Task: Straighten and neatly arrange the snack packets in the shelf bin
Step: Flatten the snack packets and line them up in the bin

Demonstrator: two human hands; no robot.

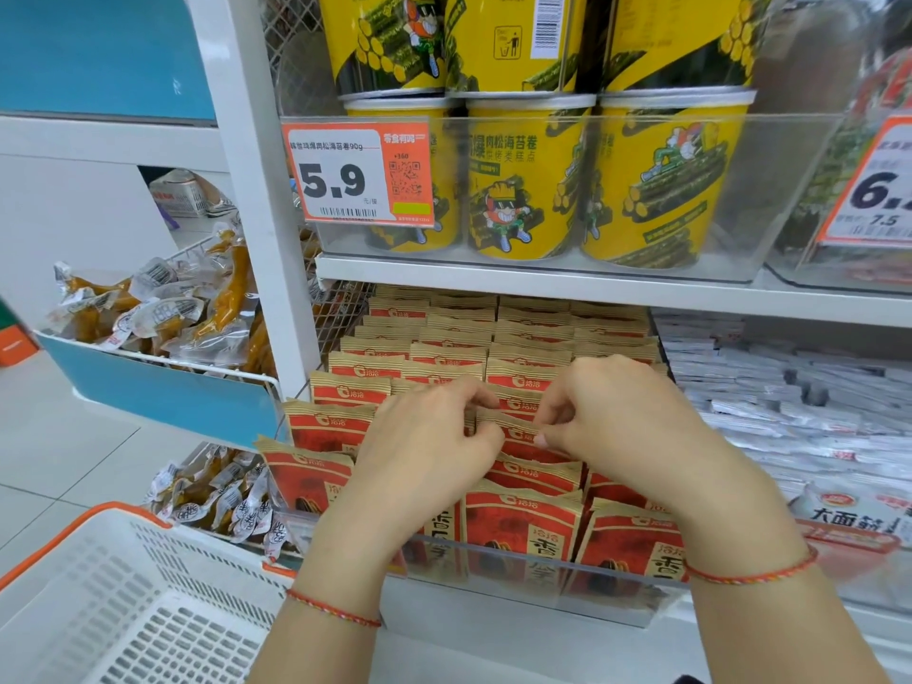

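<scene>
Here, both hands (513, 427) pinching one snack packet (515, 429), mid-bin (518, 580)

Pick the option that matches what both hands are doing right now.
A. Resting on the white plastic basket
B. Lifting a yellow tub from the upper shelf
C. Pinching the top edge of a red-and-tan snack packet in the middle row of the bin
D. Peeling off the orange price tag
C: the left hand and right hand both pinch the top edge of one red-and-tan snack packet standing in the clear plastic shelf bin.
</scene>
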